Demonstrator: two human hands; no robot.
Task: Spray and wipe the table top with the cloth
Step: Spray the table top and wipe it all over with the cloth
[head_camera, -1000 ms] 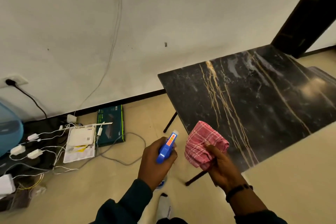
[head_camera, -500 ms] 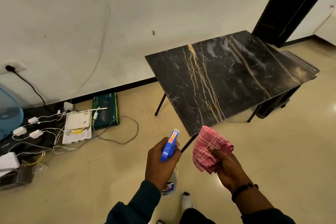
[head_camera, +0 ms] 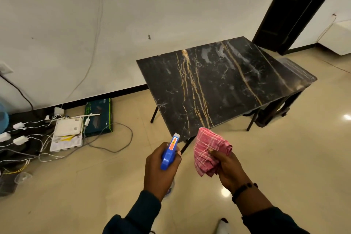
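Left hand [head_camera: 161, 169] grips the spray bottle [head_camera: 169, 153], fingers curled round the blue trigger head, nozzle aimed toward 12–1 o'clock. Right hand [head_camera: 228, 168] grips the pink cloth [head_camera: 209, 150], bunched, thumb on top. Both are held in the air, short of the surface [head_camera: 218, 85], which sits at 1 o'clock with its near corner just beyond the nozzle. No fresh spray visible on the top; pale smears at the far side, can't tell if they're wet. Looks like the pre-spray step.

Risks as I read them:
- Nozzle is near the corner, not over the top. Firing from here likely puts mist on the floor [head_camera: 284, 157], and that tile is glossy, so slip hazard.
- At 9 o'clock on the floor: chargers [head_camera: 18, 125], cables [head_camera: 114, 138], white box [head_camera: 68, 127]. Overspray drifting left wets live electrics.
- Cloth is wadded, so small contact patch and likely streaks.
- Light table on thin legs; hard wiping may shift it.
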